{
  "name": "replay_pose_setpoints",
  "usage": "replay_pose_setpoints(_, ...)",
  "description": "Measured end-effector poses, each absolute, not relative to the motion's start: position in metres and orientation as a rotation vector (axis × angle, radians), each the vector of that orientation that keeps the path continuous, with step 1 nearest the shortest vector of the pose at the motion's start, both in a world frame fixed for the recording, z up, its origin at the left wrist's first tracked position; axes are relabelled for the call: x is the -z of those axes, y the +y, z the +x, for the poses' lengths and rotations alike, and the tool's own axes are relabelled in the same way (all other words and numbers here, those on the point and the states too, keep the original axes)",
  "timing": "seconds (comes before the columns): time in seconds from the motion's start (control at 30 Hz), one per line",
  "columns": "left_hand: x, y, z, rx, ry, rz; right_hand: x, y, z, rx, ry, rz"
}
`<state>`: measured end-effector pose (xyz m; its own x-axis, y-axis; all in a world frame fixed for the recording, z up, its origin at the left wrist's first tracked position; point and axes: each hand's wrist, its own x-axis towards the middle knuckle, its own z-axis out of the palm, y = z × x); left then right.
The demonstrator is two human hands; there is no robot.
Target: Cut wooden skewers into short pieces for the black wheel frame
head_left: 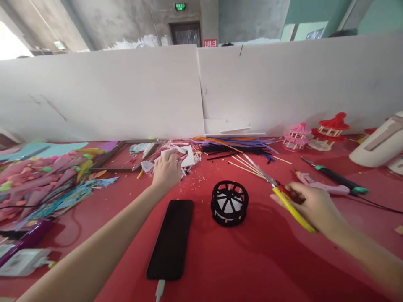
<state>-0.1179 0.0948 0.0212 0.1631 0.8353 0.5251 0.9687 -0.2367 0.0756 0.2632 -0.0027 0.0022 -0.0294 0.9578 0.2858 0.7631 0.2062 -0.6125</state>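
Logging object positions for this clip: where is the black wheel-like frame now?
In the head view, the black wheel-like frame sits on the red table just right of centre, between the phone and the right hand.

2 bare, slender forearms show. The left forearm [107, 239], toward 8 o'clock, is uncovered right to the edge of view, broad at the bottom and tapering smoothly to a narrow wrist. The left hand [166, 170] is bare too, with a rounded back and slim fingers [171, 154] whose tips are hard to make out. The right forearm [362, 247], toward 4 o'clock, is likewise uncovered, its outline softened by blur. The bare right hand [315, 203] has a smooth, rounded back; its nails are too small to tell.
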Motion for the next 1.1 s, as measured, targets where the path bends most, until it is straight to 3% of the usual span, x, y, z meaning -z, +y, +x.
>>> replay_pose_setpoints(0.1,-0.022,0.116,-0.133,0.51,-1.715,-2.218,0.01,0.012,0.248,-0.863,-1.599,-1.534)
replay_pose_setpoints(0.17,-0.023,0.128,-0.14,0.407,-1.696,-2.264,0.017,0.017,0.24,-1.007,-1.503,-1.481)
replay_pose_setpoints(0.5,-0.04,0.154,-0.149,0.391,-1.741,-2.216,0.036,0.014,0.245,-1.161,-1.418,-1.473)
replay_pose_setpoints(0.67,-0.055,0.119,-0.086,0.499,-1.692,-2.282,0.04,0.017,0.248,-1.191,-1.405,-1.449)
replay_pose_setpoints(0.77,-0.064,0.073,-0.041,0.57,-1.357,-2.746,0.046,0.019,0.248,-1.192,-1.366,-1.453)
replay_pose_setpoints(0.87,-0.066,0.034,-0.017,0.4,-1.094,-3.069,0.051,0.019,0.249,-1.187,-1.34,-1.448)
replay_pose_setpoints(1.1,-0.057,0.028,-0.012,0.171,-1.256,-3.091,0.028,0.012,0.239,-1.242,-1.383,-1.502)
